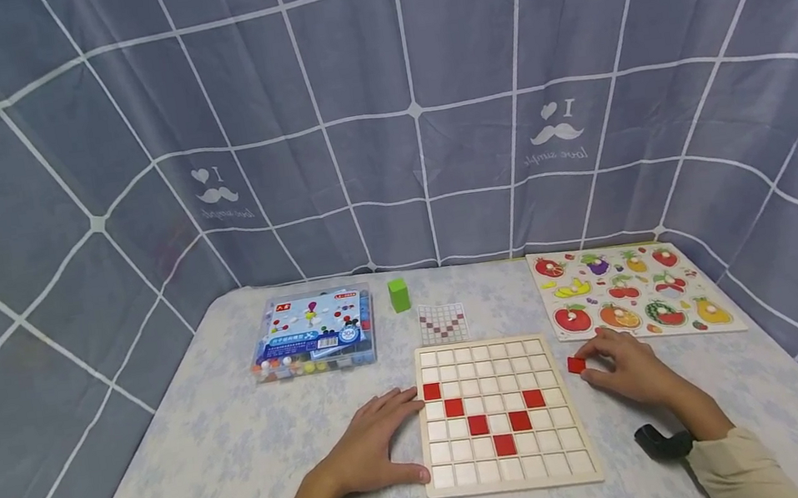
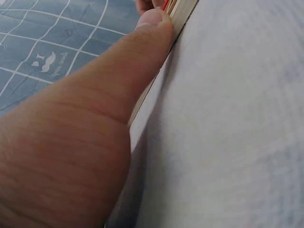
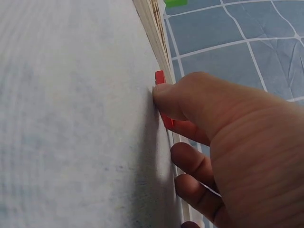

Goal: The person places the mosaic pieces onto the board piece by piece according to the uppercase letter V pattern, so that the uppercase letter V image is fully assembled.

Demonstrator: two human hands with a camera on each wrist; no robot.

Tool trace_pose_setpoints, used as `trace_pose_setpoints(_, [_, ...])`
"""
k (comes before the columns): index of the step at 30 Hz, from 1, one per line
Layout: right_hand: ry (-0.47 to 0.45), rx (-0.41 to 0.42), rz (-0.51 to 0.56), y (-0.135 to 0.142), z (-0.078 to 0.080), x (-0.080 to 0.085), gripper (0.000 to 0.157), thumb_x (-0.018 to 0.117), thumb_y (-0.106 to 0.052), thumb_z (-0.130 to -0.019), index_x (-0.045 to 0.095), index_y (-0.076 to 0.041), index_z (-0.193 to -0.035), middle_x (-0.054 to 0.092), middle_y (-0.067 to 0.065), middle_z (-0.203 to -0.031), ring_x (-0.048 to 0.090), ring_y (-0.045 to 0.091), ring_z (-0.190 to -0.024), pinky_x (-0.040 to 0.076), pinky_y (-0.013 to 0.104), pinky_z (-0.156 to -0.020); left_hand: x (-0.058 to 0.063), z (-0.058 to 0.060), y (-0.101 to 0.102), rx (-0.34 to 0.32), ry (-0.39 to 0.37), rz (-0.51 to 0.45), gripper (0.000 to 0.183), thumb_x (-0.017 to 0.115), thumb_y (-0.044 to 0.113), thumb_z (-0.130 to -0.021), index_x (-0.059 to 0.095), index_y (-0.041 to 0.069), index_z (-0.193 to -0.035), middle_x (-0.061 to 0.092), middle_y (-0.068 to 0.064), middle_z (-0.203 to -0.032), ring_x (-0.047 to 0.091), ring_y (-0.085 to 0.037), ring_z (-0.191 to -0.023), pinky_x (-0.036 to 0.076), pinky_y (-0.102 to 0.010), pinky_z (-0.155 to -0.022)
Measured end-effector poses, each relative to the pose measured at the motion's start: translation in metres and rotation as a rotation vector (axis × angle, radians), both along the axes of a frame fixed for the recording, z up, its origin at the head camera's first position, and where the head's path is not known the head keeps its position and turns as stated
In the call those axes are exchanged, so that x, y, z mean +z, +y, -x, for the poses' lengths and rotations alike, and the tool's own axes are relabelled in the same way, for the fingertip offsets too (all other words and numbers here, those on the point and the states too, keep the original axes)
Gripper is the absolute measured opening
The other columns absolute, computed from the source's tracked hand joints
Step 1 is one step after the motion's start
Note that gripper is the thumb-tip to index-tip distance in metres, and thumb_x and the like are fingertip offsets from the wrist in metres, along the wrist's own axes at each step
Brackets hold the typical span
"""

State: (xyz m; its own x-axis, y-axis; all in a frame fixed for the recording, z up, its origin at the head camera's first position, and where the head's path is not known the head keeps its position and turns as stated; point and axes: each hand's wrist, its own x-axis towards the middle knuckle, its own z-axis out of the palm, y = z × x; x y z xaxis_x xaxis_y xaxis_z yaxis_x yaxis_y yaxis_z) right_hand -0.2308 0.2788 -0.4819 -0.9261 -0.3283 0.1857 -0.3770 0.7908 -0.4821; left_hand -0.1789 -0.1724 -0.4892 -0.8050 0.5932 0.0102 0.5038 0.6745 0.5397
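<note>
A wooden grid board (image 1: pixel 466 473) lies in front of me, with several red square tiles set in its cells in a V shape. My left hand (image 1: pixel 372 448) rests at the board's left edge, fingers spread, the thumb (image 2: pixel 147 38) against its side. Just right of the board, my right hand (image 1: pixel 630 370) pinches a red tile (image 1: pixel 576 364) between thumb and fingers. In the right wrist view that red tile (image 3: pixel 160 77) stands out past the thumb tip, close over the table. Behind the board lies a small pattern card (image 1: pixel 443 323) printed with a similar V.
At the back left sits a clear plastic box (image 1: pixel 311 332) of molecular model parts. A green block (image 1: pixel 399 295) stands near the card. A fruit puzzle board (image 1: pixel 631 290) lies at the back right, close to my right hand. A grey grid curtain (image 1: pixel 387 158) hangs behind the table.
</note>
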Motion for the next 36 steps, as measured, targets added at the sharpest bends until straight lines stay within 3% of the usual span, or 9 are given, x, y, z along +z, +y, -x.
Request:
trace_pose_setpoints(10, [0.013,-0.013,0.006,0.0020,0.0007,-0.0023,0.022,0.083,-0.016,-0.084,0.074,-0.017,-0.104,0.060,-0.003,-0.099,0.056,0.030,-0.102,0.040,0.053,-0.082,-0.0006,0.0020,0.0005,-0.007,0.011,-0.004,0.095,0.070,0.074,-0.079,0.044,0.021,-0.154,0.033,0.003,-0.162,0.023,-0.028,-0.150,0.018,-0.058,-0.118])
trace_pose_setpoints(13, [0.000,-0.017,0.033,0.0022,0.0012,-0.0035,0.020,0.083,-0.015,-0.085,0.074,-0.016,-0.103,0.067,0.002,-0.103,0.055,0.041,-0.114,0.038,0.062,-0.091,-0.0001,0.0018,0.0003,-0.006,0.011,-0.005,0.095,0.070,0.074,-0.079,0.044,0.021,-0.154,0.033,0.003,-0.162,0.023,-0.028,-0.150,0.018,-0.057,-0.118])
trace_pose_setpoints(16, [-0.043,-0.025,0.069,0.0017,0.0005,-0.0044,0.019,0.081,-0.013,-0.086,0.074,-0.014,-0.103,0.071,0.009,-0.109,0.042,0.052,-0.132,0.029,0.071,-0.102,-0.0007,0.0013,0.0001,-0.006,0.005,-0.002,0.096,0.071,0.074,-0.078,0.044,0.021,-0.154,0.033,0.004,-0.162,0.022,-0.027,-0.150,0.017,-0.057,-0.119])
trace_pose_setpoints(20, [-0.077,-0.040,0.103,0.0003,-0.0008,-0.0046,0.017,0.080,-0.010,-0.086,0.074,-0.011,-0.102,0.072,0.013,-0.110,0.030,0.055,-0.140,0.025,0.071,-0.108,-0.0015,0.0003,0.0003,-0.006,0.006,0.002,0.096,0.071,0.073,-0.079,0.044,0.021,-0.154,0.033,0.004,-0.162,0.022,-0.027,-0.150,0.017,-0.056,-0.119])
trace_pose_setpoints(28, [-0.062,-0.034,0.119,-0.0013,-0.0025,-0.0031,0.017,0.080,-0.006,-0.084,0.074,-0.008,-0.100,0.071,0.009,-0.104,0.033,0.055,-0.138,0.029,0.068,-0.108,-0.0010,-0.0011,0.0012,-0.003,-0.001,-0.006,0.096,0.071,0.073,-0.078,0.045,0.020,-0.153,0.034,0.003,-0.161,0.023,-0.027,-0.150,0.017,-0.056,-0.119])
trace_pose_setpoints(34, [-0.040,-0.015,0.138,-0.0017,-0.0010,-0.0028,0.017,0.080,-0.005,-0.084,0.075,-0.008,-0.100,0.069,0.006,-0.102,0.047,0.049,-0.130,0.036,0.066,-0.105,-0.0017,0.0006,0.0006,-0.009,0.023,-0.010,0.096,0.072,0.073,-0.078,0.045,0.020,-0.154,0.034,0.003,-0.161,0.024,-0.027,-0.150,0.018,-0.056,-0.119])
trace_pose_setpoints(36, [-0.041,-0.017,0.139,-0.0016,-0.0010,-0.0030,0.017,0.080,-0.004,-0.084,0.075,-0.008,-0.100,0.069,0.007,-0.103,0.042,0.051,-0.134,0.033,0.067,-0.107,-0.0013,0.0011,0.0005,-0.009,0.021,-0.008,0.096,0.072,0.073,-0.078,0.044,0.021,-0.154,0.034,0.003,-0.161,0.023,-0.027,-0.150,0.018,-0.056,-0.119])
